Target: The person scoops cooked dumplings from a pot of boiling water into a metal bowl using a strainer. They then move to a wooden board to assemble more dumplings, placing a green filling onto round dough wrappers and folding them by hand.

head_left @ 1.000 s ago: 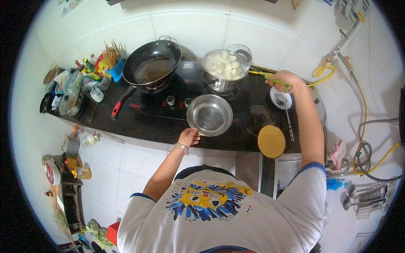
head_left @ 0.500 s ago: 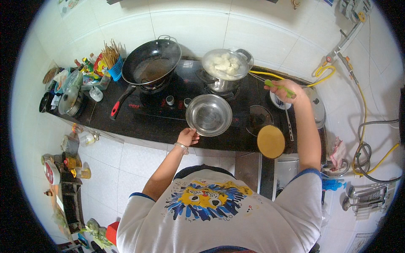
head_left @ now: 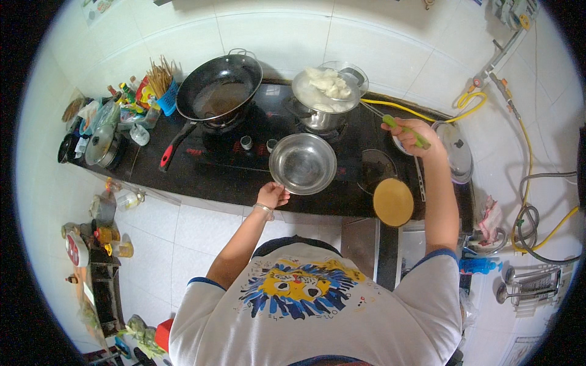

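Note:
My left hand [head_left: 273, 195] pinches the near rim of a metal bowl [head_left: 303, 165] that has no food in it. The bowl is held over the front of the stove. In my right hand [head_left: 415, 134] is the green handle of a wire strainer [head_left: 353, 74], its metal shaft running left to the pot. The strainer's round mesh is tilted over a steaming steel pot [head_left: 322, 122]. Pale, lumpy pieces of food [head_left: 326, 83] lie in the mesh and at the pot's mouth; steam blurs which are where.
A black wok [head_left: 220, 91] with a red-tipped handle sits on the left burner. Right of the bowl are a round yellow-brown board [head_left: 393, 202] and a dark round lid [head_left: 376, 171]. A glass lid [head_left: 455, 152] leans beyond my right wrist. A yellow hose [head_left: 390, 105] runs behind the pot.
The strainer has lifted and tilted at the pot, raising the pale food pieces higher. My left hand and the bowl have stayed almost in place.

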Action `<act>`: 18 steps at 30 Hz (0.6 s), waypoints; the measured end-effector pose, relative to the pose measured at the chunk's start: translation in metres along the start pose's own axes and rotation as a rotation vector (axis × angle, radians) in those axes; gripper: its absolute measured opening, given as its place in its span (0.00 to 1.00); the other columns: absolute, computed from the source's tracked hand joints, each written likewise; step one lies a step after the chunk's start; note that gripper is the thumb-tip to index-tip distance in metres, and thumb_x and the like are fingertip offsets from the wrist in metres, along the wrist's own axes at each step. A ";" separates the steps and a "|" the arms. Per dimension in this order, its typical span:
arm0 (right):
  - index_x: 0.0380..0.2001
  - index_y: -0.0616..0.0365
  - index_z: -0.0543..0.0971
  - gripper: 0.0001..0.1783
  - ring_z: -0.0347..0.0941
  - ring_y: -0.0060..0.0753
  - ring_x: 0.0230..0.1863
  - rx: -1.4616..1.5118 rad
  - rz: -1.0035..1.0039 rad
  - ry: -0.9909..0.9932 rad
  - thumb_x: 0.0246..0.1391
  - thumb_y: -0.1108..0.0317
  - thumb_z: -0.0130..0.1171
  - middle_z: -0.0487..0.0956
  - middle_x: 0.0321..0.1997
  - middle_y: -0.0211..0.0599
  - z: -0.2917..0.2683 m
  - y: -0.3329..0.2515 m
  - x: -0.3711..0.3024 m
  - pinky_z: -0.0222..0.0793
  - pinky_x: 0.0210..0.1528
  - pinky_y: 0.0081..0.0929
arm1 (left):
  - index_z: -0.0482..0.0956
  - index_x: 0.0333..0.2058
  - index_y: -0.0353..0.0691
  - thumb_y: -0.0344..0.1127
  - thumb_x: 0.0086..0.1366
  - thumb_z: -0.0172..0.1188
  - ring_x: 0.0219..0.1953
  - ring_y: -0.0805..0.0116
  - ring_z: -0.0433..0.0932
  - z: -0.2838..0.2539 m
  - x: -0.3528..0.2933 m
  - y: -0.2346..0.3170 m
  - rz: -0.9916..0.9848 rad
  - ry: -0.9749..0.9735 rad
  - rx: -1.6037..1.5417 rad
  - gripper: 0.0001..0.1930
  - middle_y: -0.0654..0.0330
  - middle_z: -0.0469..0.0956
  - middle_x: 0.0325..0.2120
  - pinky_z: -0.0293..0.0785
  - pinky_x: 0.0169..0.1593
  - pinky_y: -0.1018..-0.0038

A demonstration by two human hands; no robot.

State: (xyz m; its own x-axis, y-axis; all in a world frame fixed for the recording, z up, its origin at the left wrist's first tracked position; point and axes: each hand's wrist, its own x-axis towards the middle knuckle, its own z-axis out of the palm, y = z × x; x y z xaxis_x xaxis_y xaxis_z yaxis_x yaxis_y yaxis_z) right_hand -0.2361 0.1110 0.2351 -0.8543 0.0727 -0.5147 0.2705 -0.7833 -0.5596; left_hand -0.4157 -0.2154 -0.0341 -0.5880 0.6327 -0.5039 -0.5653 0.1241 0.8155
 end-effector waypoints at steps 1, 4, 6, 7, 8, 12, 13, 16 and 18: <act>0.44 0.72 0.61 0.18 0.56 0.12 0.11 -0.004 -0.009 0.006 0.59 0.65 0.40 0.65 0.20 0.29 0.001 0.000 -0.001 0.54 0.07 0.08 | 0.67 0.31 0.39 0.37 0.62 0.50 0.28 0.69 0.76 0.000 0.000 0.000 0.003 0.006 0.004 0.07 0.58 0.75 0.27 0.77 0.33 0.72; 0.47 0.73 0.59 0.20 0.56 0.11 0.11 -0.088 -0.036 -0.009 0.58 0.66 0.42 0.64 0.20 0.28 0.001 0.000 -0.002 0.51 0.06 0.06 | 0.67 0.30 0.38 0.36 0.62 0.50 0.27 0.68 0.76 0.003 0.002 0.002 0.002 0.022 -0.002 0.08 0.57 0.75 0.26 0.77 0.32 0.72; 0.45 0.72 0.61 0.19 0.56 0.11 0.11 -0.077 -0.038 0.013 0.58 0.65 0.41 0.66 0.21 0.28 0.007 0.002 -0.007 0.53 0.07 0.07 | 0.67 0.30 0.37 0.35 0.62 0.50 0.26 0.68 0.76 0.005 0.002 0.004 -0.008 0.029 -0.031 0.08 0.57 0.75 0.25 0.78 0.31 0.72; 0.44 0.71 0.62 0.18 0.56 0.11 0.11 -0.072 -0.040 0.023 0.59 0.65 0.41 0.66 0.21 0.28 0.008 0.003 -0.008 0.54 0.07 0.07 | 0.67 0.30 0.37 0.35 0.62 0.49 0.25 0.68 0.75 0.005 0.002 0.005 -0.003 0.027 -0.021 0.08 0.57 0.75 0.25 0.78 0.30 0.72; 0.45 0.72 0.61 0.19 0.56 0.11 0.11 -0.071 -0.037 0.017 0.59 0.65 0.41 0.66 0.21 0.28 0.007 0.004 -0.007 0.52 0.06 0.07 | 0.67 0.30 0.36 0.35 0.62 0.49 0.25 0.68 0.75 0.006 0.001 0.007 0.003 0.025 -0.011 0.08 0.57 0.74 0.24 0.78 0.30 0.72; 0.47 0.73 0.60 0.21 0.57 0.10 0.11 -0.101 -0.046 0.032 0.58 0.65 0.42 0.64 0.21 0.27 0.006 0.008 -0.008 0.50 0.06 0.07 | 0.66 0.30 0.35 0.34 0.62 0.49 0.24 0.68 0.75 0.005 0.003 0.005 0.002 0.024 -0.019 0.08 0.57 0.74 0.23 0.77 0.30 0.72; 0.47 0.73 0.60 0.21 0.57 0.10 0.11 -0.117 -0.052 0.046 0.58 0.65 0.42 0.64 0.21 0.27 0.008 0.009 -0.009 0.49 0.06 0.07 | 0.66 0.30 0.35 0.34 0.62 0.49 0.24 0.68 0.75 0.005 0.003 0.005 0.006 0.029 -0.019 0.08 0.57 0.74 0.23 0.77 0.30 0.72; 0.47 0.72 0.60 0.21 0.56 0.09 0.11 -0.090 -0.016 0.034 0.58 0.64 0.43 0.64 0.20 0.26 0.004 0.012 -0.009 0.49 0.06 0.07 | 0.67 0.30 0.35 0.34 0.62 0.49 0.24 0.68 0.75 0.006 0.003 0.005 0.011 0.032 -0.026 0.07 0.57 0.74 0.23 0.77 0.30 0.71; 0.47 0.71 0.61 0.21 0.55 0.09 0.10 -0.135 -0.048 0.086 0.58 0.64 0.43 0.64 0.20 0.25 0.011 0.017 -0.014 0.48 0.06 0.07 | 0.67 0.31 0.35 0.34 0.62 0.49 0.24 0.68 0.75 0.007 0.003 0.005 0.012 0.027 -0.035 0.07 0.57 0.74 0.23 0.77 0.30 0.71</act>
State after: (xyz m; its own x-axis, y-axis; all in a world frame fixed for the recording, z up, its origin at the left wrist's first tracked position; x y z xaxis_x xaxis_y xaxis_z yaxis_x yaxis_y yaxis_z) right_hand -0.2245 0.0901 0.2403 -0.8282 0.1648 -0.5356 0.2924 -0.6882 -0.6639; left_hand -0.4163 -0.2079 -0.0291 -0.6098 0.6134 -0.5018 -0.5776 0.0896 0.8114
